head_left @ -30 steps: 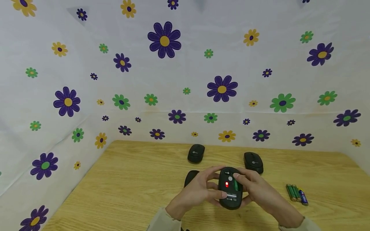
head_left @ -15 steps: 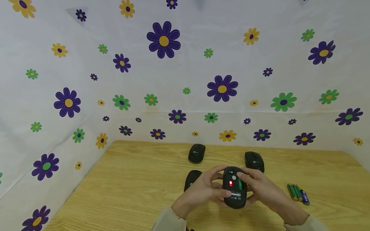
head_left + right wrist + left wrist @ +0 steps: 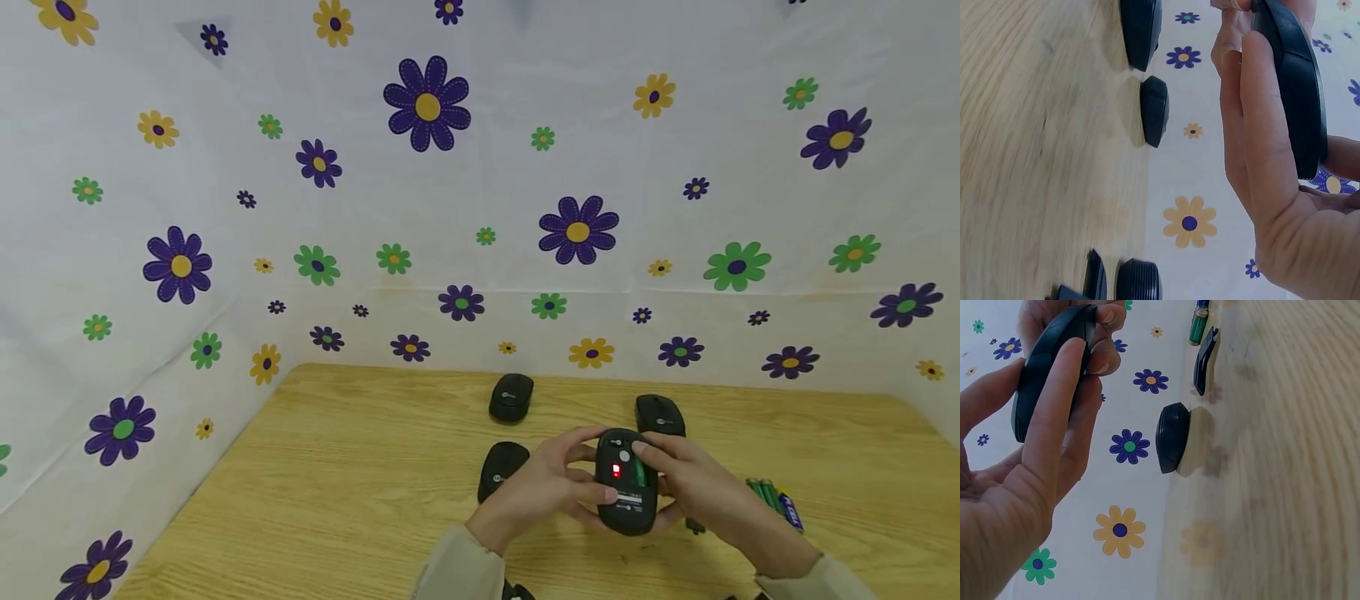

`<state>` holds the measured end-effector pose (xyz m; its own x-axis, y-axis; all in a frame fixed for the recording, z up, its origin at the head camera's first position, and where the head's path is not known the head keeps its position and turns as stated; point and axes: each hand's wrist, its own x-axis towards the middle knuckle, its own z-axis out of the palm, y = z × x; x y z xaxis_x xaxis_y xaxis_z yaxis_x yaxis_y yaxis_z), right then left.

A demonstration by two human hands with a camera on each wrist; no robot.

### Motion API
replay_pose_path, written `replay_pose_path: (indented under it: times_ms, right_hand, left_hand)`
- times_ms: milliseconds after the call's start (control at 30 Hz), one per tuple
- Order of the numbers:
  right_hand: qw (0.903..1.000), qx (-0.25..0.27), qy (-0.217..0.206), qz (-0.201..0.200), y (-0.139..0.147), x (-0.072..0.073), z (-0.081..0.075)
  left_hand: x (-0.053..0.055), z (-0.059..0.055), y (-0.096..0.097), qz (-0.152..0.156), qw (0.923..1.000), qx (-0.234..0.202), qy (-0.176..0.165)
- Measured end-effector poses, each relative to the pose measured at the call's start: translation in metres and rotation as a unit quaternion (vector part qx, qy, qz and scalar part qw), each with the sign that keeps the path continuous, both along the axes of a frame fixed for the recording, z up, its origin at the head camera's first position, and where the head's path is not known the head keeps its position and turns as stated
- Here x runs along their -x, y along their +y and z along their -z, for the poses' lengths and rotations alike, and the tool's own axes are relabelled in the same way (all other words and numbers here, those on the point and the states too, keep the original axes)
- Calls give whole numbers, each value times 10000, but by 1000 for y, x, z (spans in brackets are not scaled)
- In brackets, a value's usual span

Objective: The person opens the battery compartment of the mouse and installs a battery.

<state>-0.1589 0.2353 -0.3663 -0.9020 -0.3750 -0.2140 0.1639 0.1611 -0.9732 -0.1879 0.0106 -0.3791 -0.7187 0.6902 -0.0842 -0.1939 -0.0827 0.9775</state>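
Both hands hold a black computer mouse (image 3: 617,508) above the table, its underside turned up and a red light glowing on it. A green battery (image 3: 640,474) lies in the uncovered slot on that underside. My left hand (image 3: 536,492) grips the mouse's left side, thumb across the label and fingers behind. My right hand (image 3: 705,496) grips the other side, thumb tip at the top end of the battery. In the left wrist view the mouse (image 3: 1044,375) stands edge-on between fingers and thumb. The right wrist view shows fingers lying along the back of the mouse (image 3: 1300,94).
Three more black mice rest on the wooden table (image 3: 337,500): a back-left mouse (image 3: 512,398), a back-right mouse (image 3: 660,414) and a nearer mouse (image 3: 502,468). Several batteries (image 3: 772,500) lie at the right. A small black piece (image 3: 695,526) shows below the right hand.
Both hands and the mouse have shifted right. The nearer mouse at left shows more fully, the right forearm now partly covers the batteries, and the small black piece has come into sight.
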Motion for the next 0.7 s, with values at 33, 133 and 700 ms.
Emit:
replay_pose_path:
  times_ms: [33,133,700]
  right_hand:
    - [10000,-4,-14,18,1,0,0]
    - [10000,-25,-31,26,5,0,2]
    - [9994,-159,-311,56,29,2,12]
  left_hand:
    - [0,1,1,8,10000,-6,-9]
    - [1,3,5,39,10000,-9,-43]
    - [2,18,29,-219,9995,61,-223]
